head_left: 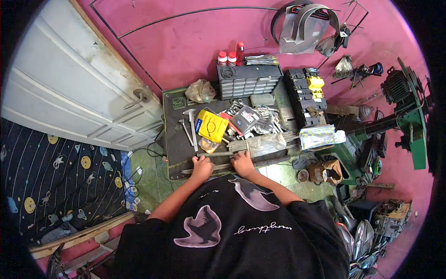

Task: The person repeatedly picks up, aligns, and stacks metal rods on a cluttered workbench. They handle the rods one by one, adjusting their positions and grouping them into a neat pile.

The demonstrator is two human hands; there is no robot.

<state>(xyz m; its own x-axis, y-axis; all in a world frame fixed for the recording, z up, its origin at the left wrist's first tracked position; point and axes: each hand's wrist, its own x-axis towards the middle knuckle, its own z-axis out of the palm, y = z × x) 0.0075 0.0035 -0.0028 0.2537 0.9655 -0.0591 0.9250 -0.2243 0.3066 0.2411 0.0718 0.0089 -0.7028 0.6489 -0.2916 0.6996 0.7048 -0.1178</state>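
My left hand is closed at the front edge of the dark-topped workbench, knuckles up. Beside it, my right hand is curled in the same way. A grey rod lies across just beyond them, its ends close to the fingers of both hands. Thin metal rods run along the bench edge between the hands. What lies inside the fingers is hidden. Beyond my right hand is a bundle of thin grey rods, partly under a clear plastic bag.
A caliper, a yellow packet and several wrenches crowd the bench. Behind them stands a grey drawer cabinet. Black and yellow cases line the right side. A green machine is at right; a white door, at left.
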